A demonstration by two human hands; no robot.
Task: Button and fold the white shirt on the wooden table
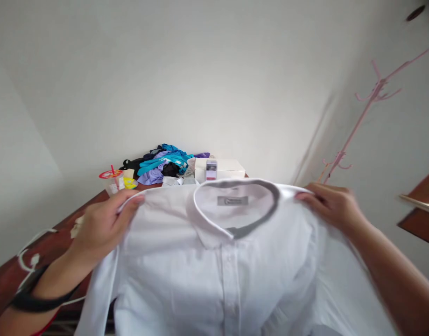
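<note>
Pale grey walls (217, 84) fill the upper frame. Nearest, lower left: black band (35, 298) on the wearer's left wrist. Left hand (102, 224) grips one shoulder of a white shirt (179, 275), thumb on the near side; right hand (335, 205) pinches the other shoulder, fingers partly behind the cloth. Shirt hangs across the lower middle of the frame, front toward the wearer. Two-shoulder hold likely keeps it spread and level, collar (200, 224) uppermost. Hem out of frame; cannot tell whether it touches anything. Beyond, at left, a reddish-brown table (95, 205) carries a white cable (34, 261) and a cup with a red straw (114, 186); mid-frame, heaped clothes (165, 163) beside a white box (231, 169), perhaps set back to stay out of the hands' way. Upper right: pink coat stand (361, 116).
</note>
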